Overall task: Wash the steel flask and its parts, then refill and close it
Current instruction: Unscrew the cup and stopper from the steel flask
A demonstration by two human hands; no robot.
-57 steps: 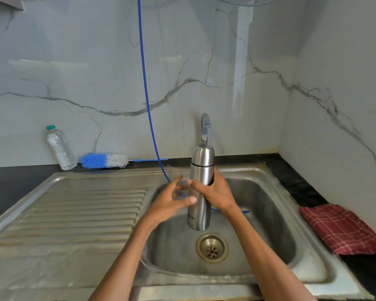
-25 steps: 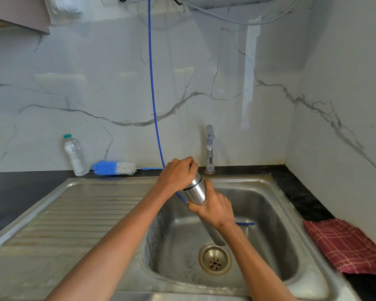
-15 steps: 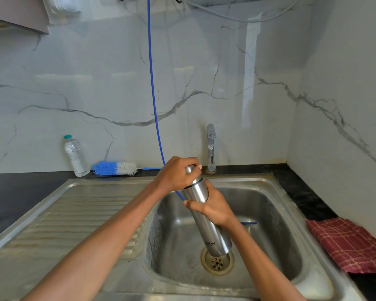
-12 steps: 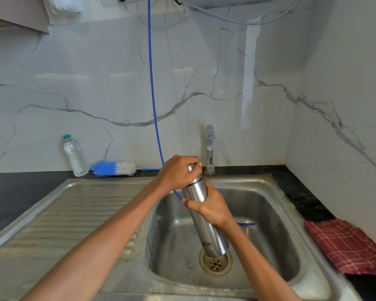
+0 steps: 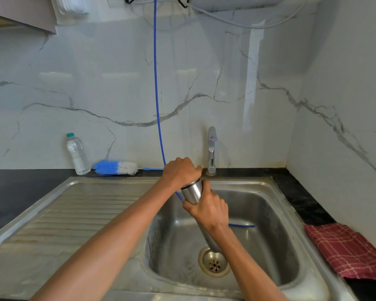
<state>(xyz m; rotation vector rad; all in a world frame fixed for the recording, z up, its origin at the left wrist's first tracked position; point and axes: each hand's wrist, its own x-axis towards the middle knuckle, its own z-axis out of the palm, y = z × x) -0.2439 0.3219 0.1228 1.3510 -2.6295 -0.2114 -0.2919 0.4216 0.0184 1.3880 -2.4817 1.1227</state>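
My left hand curls over the top end of the steel flask, covering its cap completely, so I cannot make out the cap or whether it sits tight. My right hand wraps round the flask's body just below, fingers closed on it, and hides most of the middle; my right forearm covers much of the lower part, with only a sliver of the base showing just above the drain. The flask tilts over the sink, top toward the tap, base toward the drain. What is inside the flask I cannot tell.

The sink basin holds the end of a blue hose, which drops down the wall left of the tap, passes behind my hands and lies across the basin behind my right wrist. Left of the tap, on the counter, stands a clear plastic bottle with a green cap; its fill level is hard to read. Between it and the tap lies a blue-and-white brush. Right of the sink, a red checked cloth is partly cut off by the frame edge.
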